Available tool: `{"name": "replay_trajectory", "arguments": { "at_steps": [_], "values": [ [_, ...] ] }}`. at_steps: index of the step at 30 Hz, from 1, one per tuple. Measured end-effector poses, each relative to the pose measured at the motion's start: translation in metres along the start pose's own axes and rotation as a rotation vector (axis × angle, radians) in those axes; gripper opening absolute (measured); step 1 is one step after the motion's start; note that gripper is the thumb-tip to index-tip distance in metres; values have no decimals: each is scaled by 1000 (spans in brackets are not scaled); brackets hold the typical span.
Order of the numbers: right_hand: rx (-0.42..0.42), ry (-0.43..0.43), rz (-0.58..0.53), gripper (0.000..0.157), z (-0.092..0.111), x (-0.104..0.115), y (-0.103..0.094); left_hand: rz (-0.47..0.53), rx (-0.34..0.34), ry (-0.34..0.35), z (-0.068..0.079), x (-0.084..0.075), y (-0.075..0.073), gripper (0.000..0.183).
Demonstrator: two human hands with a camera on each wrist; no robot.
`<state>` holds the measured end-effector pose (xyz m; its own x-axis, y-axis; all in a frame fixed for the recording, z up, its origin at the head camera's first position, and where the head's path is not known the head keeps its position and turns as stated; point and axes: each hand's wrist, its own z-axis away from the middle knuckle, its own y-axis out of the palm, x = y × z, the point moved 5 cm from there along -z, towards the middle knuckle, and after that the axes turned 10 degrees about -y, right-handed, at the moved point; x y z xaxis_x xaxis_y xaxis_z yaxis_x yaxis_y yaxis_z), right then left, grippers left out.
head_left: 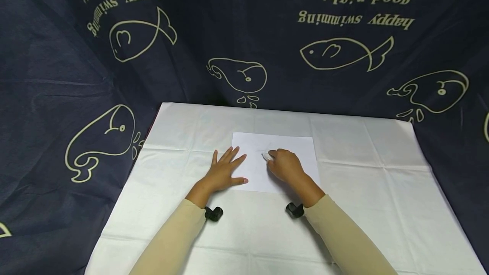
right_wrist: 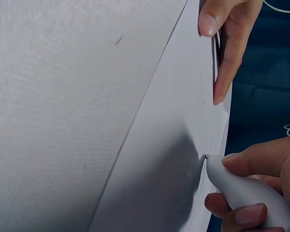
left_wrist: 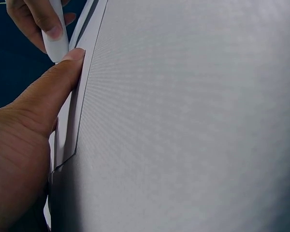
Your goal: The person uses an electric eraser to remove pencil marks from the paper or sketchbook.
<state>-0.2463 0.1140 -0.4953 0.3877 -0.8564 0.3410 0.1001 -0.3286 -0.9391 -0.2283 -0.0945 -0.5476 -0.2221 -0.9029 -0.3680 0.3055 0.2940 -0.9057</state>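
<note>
A white sheet of paper [head_left: 252,177] lies on the cloth-covered table, with faint grey lines near its middle. My right hand [head_left: 284,165] grips a smooth, thick white tool [right_wrist: 246,191] that tapers to a small dark tip, resembling an electric eraser. Its tip meets the paper, where small dark specks show in the right wrist view. With fingers spread, my left hand [head_left: 222,173] rests across the sheet's left edge. In the left wrist view, its thumb lies along the paper's near edge, and the white tool appears beyond.
A creased white tablecloth [head_left: 363,207] covers the table. Behind it hangs a dark blue curtain [head_left: 229,12] with fish and whale outlines. Each wrist wears a small black camera, the left one [head_left: 214,214] and the right one [head_left: 295,210] close above the cloth.
</note>
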Motion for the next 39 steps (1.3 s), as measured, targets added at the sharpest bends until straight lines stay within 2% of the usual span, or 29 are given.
{"name": "replay_trajectory", "arguments": {
  "at_steps": [6, 14, 22, 29, 35, 39],
  "values": [
    [-39, -8, 33, 35, 0, -5, -1, 1, -3, 4, -1, 1, 1, 89],
    [3, 4, -3, 38, 1, -3, 1, 4, -7, 8, 1, 0, -2, 88],
    [-60, 15, 24, 35, 1, -8, -1, 4, -6, 8, 0, 1, 0, 88],
    [-10, 1, -6, 37, 1, -4, -1, 5, -9, 7, -1, 2, 1, 88],
    [-41, -3, 33, 34, 0, -7, -2, 0, -3, 3, 0, 2, 0, 89],
    [-12, 13, 15, 36, 1, -6, -1, 5, -5, 7, 1, 1, -1, 88]
  ]
}}
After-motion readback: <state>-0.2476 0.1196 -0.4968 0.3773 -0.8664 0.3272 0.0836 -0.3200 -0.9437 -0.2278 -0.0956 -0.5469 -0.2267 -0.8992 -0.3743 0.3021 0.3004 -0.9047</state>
